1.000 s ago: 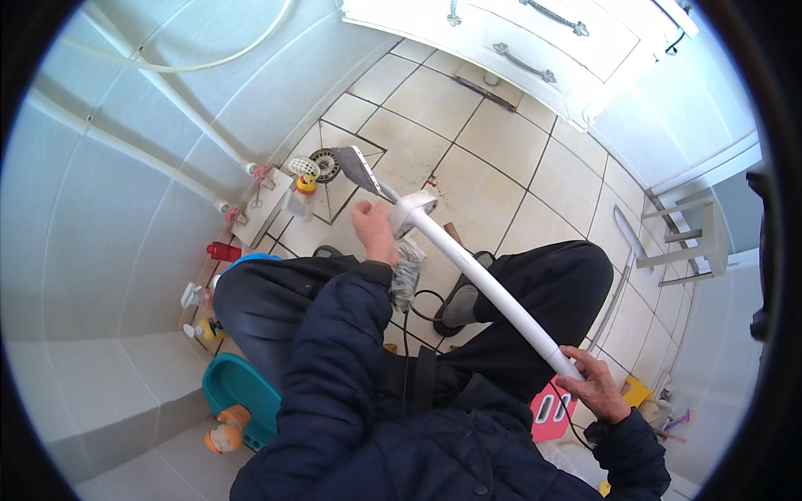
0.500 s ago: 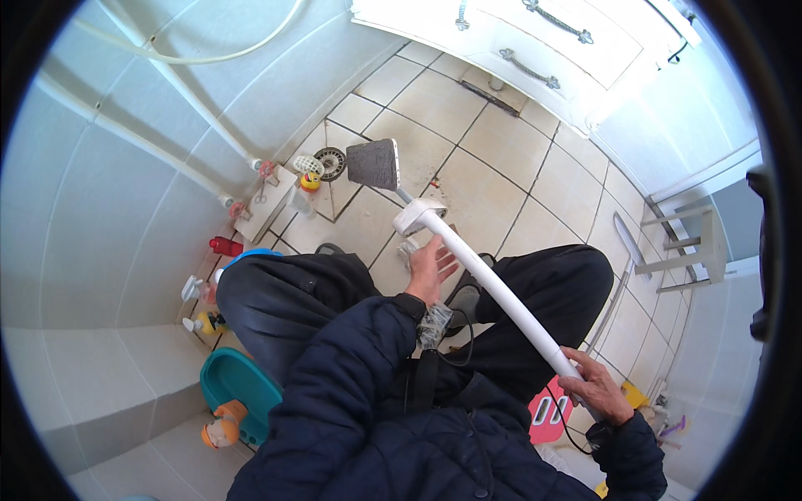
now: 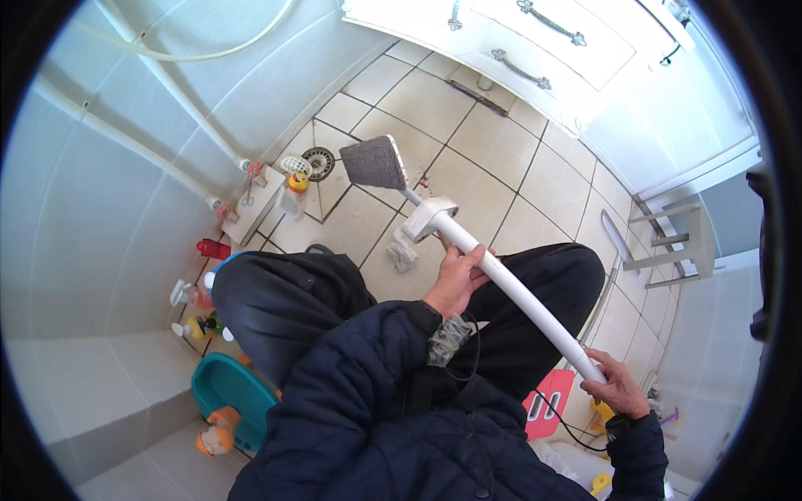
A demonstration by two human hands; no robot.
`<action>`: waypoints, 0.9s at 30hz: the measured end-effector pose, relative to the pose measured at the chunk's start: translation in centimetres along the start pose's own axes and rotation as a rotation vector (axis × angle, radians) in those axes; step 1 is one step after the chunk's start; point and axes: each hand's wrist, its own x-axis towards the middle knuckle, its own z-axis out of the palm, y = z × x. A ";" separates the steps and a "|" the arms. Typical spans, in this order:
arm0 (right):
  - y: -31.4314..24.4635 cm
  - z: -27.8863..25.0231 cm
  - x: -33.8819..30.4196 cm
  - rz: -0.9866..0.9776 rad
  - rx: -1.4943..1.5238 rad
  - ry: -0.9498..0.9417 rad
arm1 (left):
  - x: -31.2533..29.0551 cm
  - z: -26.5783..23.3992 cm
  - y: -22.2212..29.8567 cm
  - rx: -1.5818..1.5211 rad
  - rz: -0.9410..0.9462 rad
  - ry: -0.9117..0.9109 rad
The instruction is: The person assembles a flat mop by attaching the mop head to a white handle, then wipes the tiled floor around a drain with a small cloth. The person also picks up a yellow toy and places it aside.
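A flat mop slants across my lap, its white pole [image 3: 526,302] running from upper left to lower right. At its far end, a dark grey pad [image 3: 373,164] hangs over the floor tiles, and a white collar [image 3: 430,217] sits on the pole below it. My left hand [image 3: 458,282] is closed around the pole just under the collar, thumb on top. Toward the lower right end, my right hand [image 3: 616,384] grips the pole. A crumpled clear plastic piece [image 3: 403,252] lies on the floor beneath the collar.
Left, near the wall, are a floor drain [image 3: 318,164], a rubber duck [image 3: 298,182], bottles [image 3: 198,296] and a teal tub [image 3: 219,376]. A white cabinet [image 3: 501,33] stands ahead. On the right are a small stool [image 3: 700,242] and a pink board [image 3: 547,409].
My left hand has gone from open fingers beside the pole to a grip around it. The mop's collar and right-hand end have shifted slightly right.
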 end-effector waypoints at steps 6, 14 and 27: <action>-0.1 3.0 2.4 -0.359 -0.425 0.203 | -0.9 1.1 0.9 -0.037 0.029 -0.062; -3.1 0.1 1.1 -0.381 -0.468 0.164 | -1.5 2.6 0.8 -0.082 -0.019 -0.085; -14.5 -9.4 -3.4 -0.395 -0.787 0.254 | -1.9 9.5 0.7 -0.366 -0.008 -0.085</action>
